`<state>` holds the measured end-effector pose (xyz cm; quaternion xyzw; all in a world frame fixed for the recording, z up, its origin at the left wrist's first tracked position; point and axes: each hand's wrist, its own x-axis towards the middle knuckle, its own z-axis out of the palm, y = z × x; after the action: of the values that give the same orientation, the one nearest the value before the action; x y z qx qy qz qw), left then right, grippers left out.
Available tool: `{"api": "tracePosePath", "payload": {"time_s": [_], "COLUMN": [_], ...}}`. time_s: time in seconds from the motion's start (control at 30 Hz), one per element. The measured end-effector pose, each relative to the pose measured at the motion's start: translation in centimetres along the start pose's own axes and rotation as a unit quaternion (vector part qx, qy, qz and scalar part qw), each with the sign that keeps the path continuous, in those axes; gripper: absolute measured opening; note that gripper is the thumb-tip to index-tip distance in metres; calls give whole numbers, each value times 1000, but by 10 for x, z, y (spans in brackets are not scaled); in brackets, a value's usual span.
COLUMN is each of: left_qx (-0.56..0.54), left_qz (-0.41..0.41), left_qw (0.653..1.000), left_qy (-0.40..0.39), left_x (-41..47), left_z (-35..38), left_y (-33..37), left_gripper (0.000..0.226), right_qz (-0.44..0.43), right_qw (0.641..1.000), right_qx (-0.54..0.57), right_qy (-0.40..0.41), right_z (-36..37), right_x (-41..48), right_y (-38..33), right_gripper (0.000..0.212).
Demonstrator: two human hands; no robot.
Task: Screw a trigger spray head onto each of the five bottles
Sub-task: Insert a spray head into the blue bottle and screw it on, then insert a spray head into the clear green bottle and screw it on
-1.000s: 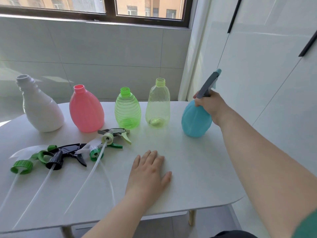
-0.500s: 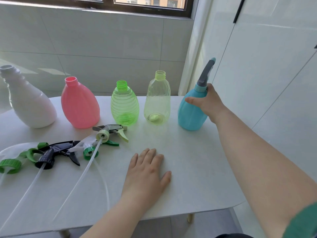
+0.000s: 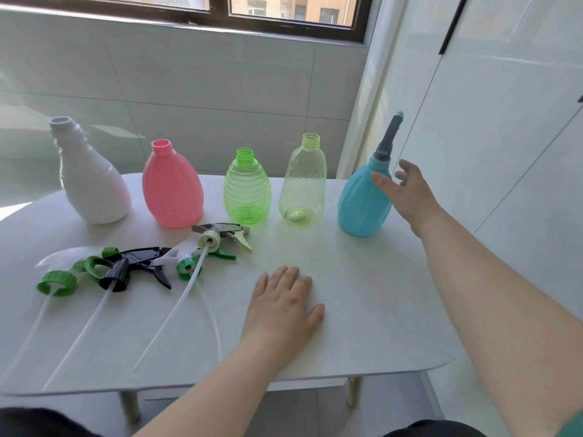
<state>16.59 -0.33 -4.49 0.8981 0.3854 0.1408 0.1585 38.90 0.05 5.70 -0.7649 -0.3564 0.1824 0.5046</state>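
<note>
Five bottles stand in a row on the white table (image 3: 362,326): a white bottle (image 3: 91,181), a pink bottle (image 3: 172,190), a green ribbed bottle (image 3: 247,190), a pale yellow-green bottle (image 3: 303,184) and a blue bottle (image 3: 362,200). The blue bottle carries a grey and teal spray head (image 3: 387,143); the other necks are bare. My right hand (image 3: 407,193) is open just right of the blue bottle, fingers spread, holding nothing. My left hand (image 3: 280,307) lies flat on the table. Several loose spray heads (image 3: 142,263) with long white tubes lie in front of the white and pink bottles.
A tiled wall and a window sill run behind the table. White cabinet doors with black handles (image 3: 452,23) stand close on the right. The table's rounded front edge is near my body.
My right hand has let go of the blue bottle's spray head and opened, drawing slightly back to the right. My left hand has stayed flat on the table.
</note>
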Motion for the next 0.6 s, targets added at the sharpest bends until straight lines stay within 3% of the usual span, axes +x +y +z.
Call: {"api": "tracePosePath", "payload": {"time_s": [0.13, 0.23, 0.4, 0.5, 0.6], "left_qx": [-19, -85, -166, -195, -214], "left_qz": [6, 46, 163, 105, 0], "left_qw": [999, 995, 968, 957, 949], "left_qy": [-30, -24, 92, 188, 230], "left_x": [-5, -23, -74, -88, -90], "left_z": [-12, -32, -88, -113, -115], "left_y": [3, 10, 4, -32, -62], "left_gripper": [45, 41, 27, 24, 18], "right_qz": [-46, -81, -63, -65, -74], "right_qw": [992, 988, 995, 984, 970], "right_qx": [-38, -50, -76, -103, -124], "right_qy": [114, 123, -33, -130, -194], "right_z": [-10, -5, 40, 84, 120], "right_x": [-39, -66, -89, -101, -106], "right_y": [-10, -25, -48, -63, -69], "right_gripper": [46, 27, 21, 20, 22]}}
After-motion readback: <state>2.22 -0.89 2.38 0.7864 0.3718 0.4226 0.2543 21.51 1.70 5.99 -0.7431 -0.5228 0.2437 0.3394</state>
